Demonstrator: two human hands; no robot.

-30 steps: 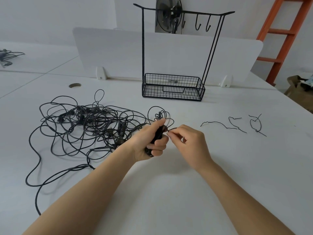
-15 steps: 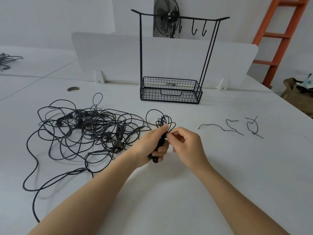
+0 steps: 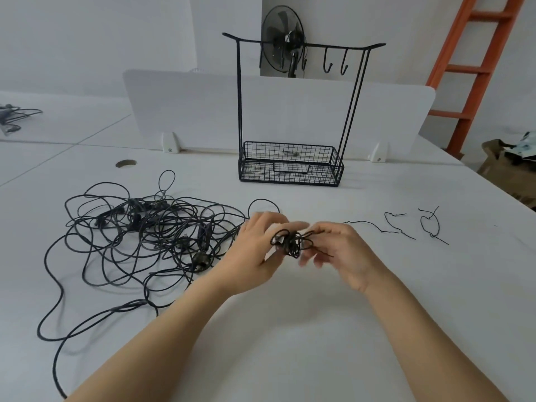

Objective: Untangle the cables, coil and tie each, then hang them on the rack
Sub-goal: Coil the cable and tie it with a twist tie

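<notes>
Tying off a small coil in front of the rack, both hands on it.
My left hand curls round the small coil and holds it off the worktop, in front of the rack, so the loops don't spring open. My right hand pinches a thin wire tie at the coil. Its fingers are blurred, so I can't tell the exact grip. Looks like the tie step for one cable, with nothing hung yet on the two rack hooks I can make out. The main tangle lies front-left of the rack, unsorted. Spare ties lie front-right of the rack, handy for later coils. Risk: the coil loosens if my left hand eases before the twist holds.
</notes>
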